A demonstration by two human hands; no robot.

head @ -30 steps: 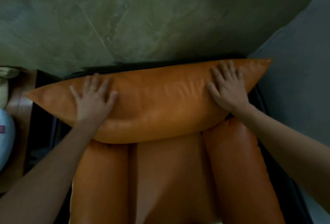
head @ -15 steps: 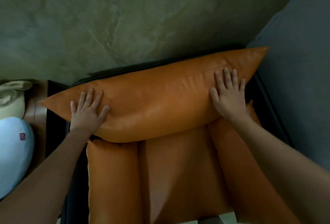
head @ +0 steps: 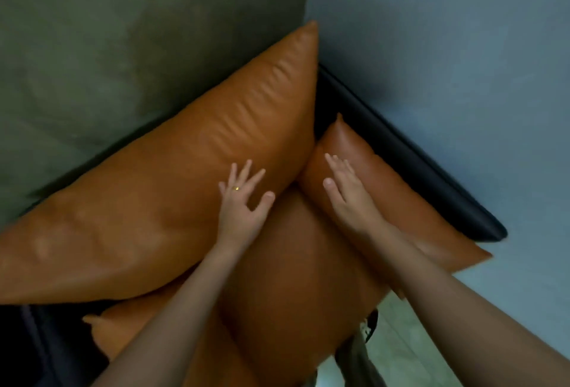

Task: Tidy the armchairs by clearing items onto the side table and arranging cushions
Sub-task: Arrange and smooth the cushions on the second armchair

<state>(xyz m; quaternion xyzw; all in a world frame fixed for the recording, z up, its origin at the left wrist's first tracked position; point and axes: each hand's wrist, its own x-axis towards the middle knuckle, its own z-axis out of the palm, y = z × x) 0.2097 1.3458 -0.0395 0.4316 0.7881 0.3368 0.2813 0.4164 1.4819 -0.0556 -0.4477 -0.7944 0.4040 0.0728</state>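
Observation:
A long orange leather back cushion (head: 172,201) lies tilted across the armchair's back, its right corner pointing up. My left hand (head: 243,204) rests flat on its lower right part, fingers spread, a ring on one finger. My right hand (head: 348,192) lies flat on the right arm cushion (head: 401,198), fingers together, holding nothing. The orange seat cushion (head: 296,278) sits between my forearms. A left arm cushion (head: 123,334) shows at the bottom left, partly under my left arm.
The armchair's dark frame (head: 416,164) runs along the right side behind the arm cushion. A green-grey wall (head: 123,32) is behind the chair and a blue-grey wall (head: 447,47) on the right. Pale floor (head: 401,349) shows at the bottom right.
The view has swung to the right, so the side table items on the left are gone. My left hand slid right along the back cushion. My right hand left it for the right arm cushion.

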